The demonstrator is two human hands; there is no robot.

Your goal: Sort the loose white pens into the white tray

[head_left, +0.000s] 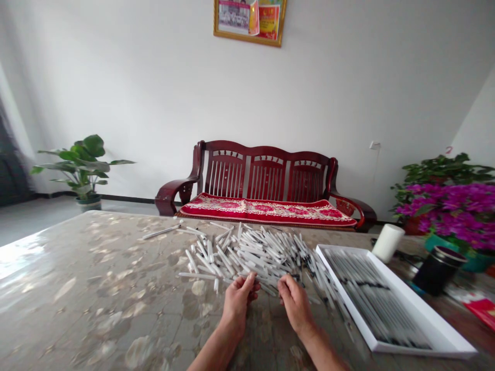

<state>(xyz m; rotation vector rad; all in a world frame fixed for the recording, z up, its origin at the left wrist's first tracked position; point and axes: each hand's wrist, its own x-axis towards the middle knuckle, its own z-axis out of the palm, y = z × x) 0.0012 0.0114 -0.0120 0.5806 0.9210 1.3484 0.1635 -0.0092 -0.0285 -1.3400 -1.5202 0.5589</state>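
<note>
A heap of white, pen-like sticks (263,252), some with black parts, is spread over the table in front of me. My left hand (238,299) is closed in a pinch at the heap's near edge, thumb on top. Just to its right, my right hand (296,304) has its fingers curled together, thumb against forefinger. Whatever lies between the fingers of either hand is too small and blurred to make out. To the right stands a shallow white box (421,309) holding rows of clear pens (381,299) with dark parts.
The table (96,299) has a patterned, glossy cover. Past the box are a white roll (388,243), a black cup (439,270) and purple flowers (456,208). A wooden bench (266,175) stands beyond the table, a potted plant (87,165) at far left.
</note>
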